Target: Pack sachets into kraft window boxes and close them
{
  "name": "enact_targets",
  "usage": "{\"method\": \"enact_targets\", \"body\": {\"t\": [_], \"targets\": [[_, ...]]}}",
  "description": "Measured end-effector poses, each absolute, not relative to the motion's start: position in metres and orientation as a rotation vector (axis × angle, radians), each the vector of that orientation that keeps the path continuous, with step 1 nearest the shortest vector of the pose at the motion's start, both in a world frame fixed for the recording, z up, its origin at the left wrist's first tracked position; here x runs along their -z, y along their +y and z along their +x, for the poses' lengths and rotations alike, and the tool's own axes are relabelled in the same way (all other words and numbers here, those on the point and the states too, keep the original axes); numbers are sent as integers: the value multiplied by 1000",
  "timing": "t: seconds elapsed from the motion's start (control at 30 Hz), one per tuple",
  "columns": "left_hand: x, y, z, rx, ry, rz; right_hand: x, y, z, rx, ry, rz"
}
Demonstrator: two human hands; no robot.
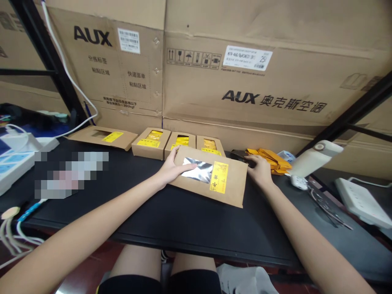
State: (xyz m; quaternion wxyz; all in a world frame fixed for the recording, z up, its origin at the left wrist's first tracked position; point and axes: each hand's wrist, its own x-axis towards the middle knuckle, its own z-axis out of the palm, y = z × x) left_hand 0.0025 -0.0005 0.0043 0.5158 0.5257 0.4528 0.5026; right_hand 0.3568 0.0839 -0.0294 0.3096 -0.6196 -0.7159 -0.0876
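Note:
A flat brown carton (192, 188) with a silvery window and a yellow label is tilted above the black table. My left hand (171, 168) grips its left end, thumb across the window and fingers behind the top edge. At the carton's right end, my right hand (259, 170) has its fingers curled beside the corner, close to a dark object (240, 156); what they hold is partly hidden. Orange packets (269, 160) lie just beyond that hand. Behind the carton stand brown boxes (148, 152) with yellow packets showing in their windows.
Another flat carton (88, 136) lies at the back left. Large AUX boxes (196, 90) rise behind the table (147, 222). On the right are a pale bottle (315, 157), glasses (327, 206) and a power strip (363, 200); another power strip (18, 165) sits left.

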Motion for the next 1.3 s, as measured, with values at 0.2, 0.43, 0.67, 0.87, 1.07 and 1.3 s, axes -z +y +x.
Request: {"method": "enact_targets", "body": {"t": [0.2,0.43,0.67,0.87,1.07,1.3], "targets": [[-4,-1,3,-1207,1096,1269,29,83,352,211,-1841,-1613],[-5,-1,3,-1204,1096,1269,28,81,352,218,-1835,-1651],[-2,-1,4,-1248,1077,1351,15,66,332,298,-1675,-1567],[0,-1,7,-1321,1012,1449,7,64,315,-294,-1137,-1162],[5,3,5,-1361,1092,1431,-9,62,309,-1223,-595,-1040],[5,7,2,-1400,1209,1386,-10,56,304,-1287,-677,-1094]]}}
